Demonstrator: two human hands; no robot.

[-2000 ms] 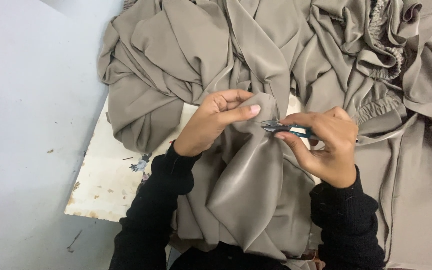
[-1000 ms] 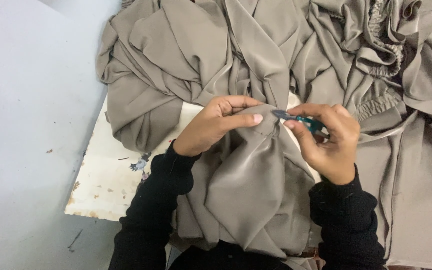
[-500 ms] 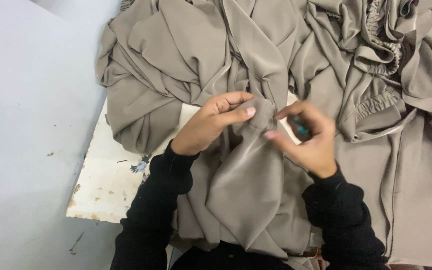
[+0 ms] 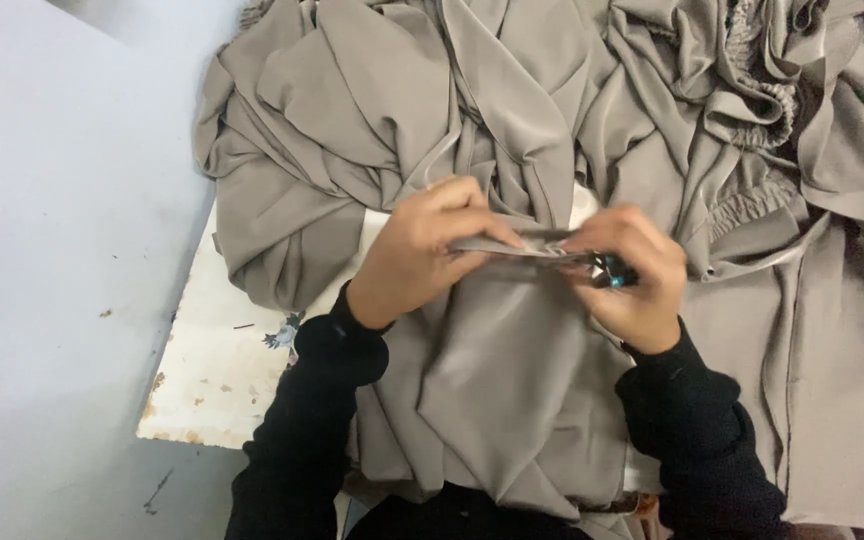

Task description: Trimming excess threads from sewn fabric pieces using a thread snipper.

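Note:
A heap of grey-taupe fabric (image 4: 512, 380) covers most of the view and drapes toward me. My left hand (image 4: 422, 250) pinches a folded edge of this fabric near the middle. My right hand (image 4: 627, 275) grips the same edge from the right, stretching it flat between both hands. In that right hand I also hold a small dark clipper with a teal tip (image 4: 612, 272), mostly hidden by my fingers. Both arms wear black sleeves.
A worn white board (image 4: 222, 370) with chipped edges lies under the fabric at the left. The grey floor (image 4: 52, 250) spreads to its left. A gathered elastic waistband (image 4: 752, 100) shows in the pile at upper right.
My right hand has turned inward and closed on the fabric edge next to my left hand. The clipper, earlier pointing out toward the cloth, is now tucked into my fingers.

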